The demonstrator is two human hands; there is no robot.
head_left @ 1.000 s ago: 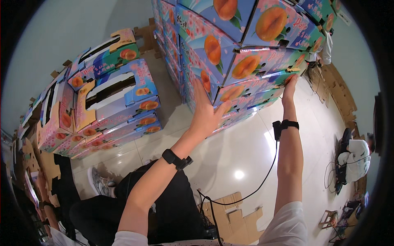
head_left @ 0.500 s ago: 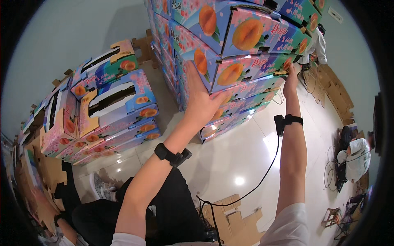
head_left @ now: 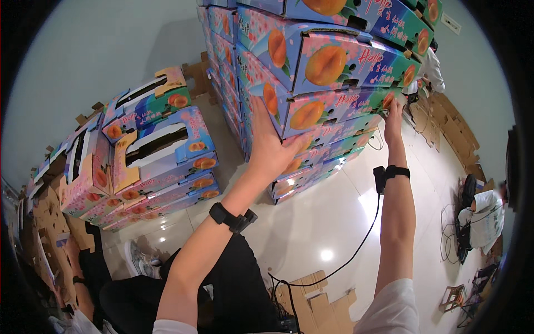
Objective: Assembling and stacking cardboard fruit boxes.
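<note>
Blue and pink cardboard, printed with orange fruit, makes up the tall stack [head_left: 328, 61] on the pale tiled floor [head_left: 300, 239]. The box [head_left: 347, 106] between the person's hands sits partway up the near face of that stack, with at least two boxes above it and others beneath. The left hand [head_left: 268, 147] is spread wide around the box's near left corner, fingers along the side and thumb toward the front, pinching nothing. The right hand [head_left: 393, 111] is at the right end of the same front face, its fingers partly bent; whether they grip or only press, I cannot tell.

The step in hand looks like steadying or squaring this box within the stack rather than lifting it, since it seems to carry weight. Any further push calls for even pressure from both palms, so that the upper boxes do not tip.

Left of the stack, across a gap, stand lower boxes with handles [head_left: 158, 172]. On the stack's near side, a black cable [head_left: 362, 242] runs to the right wristband [head_left: 397, 171] and needs slack.
</note>
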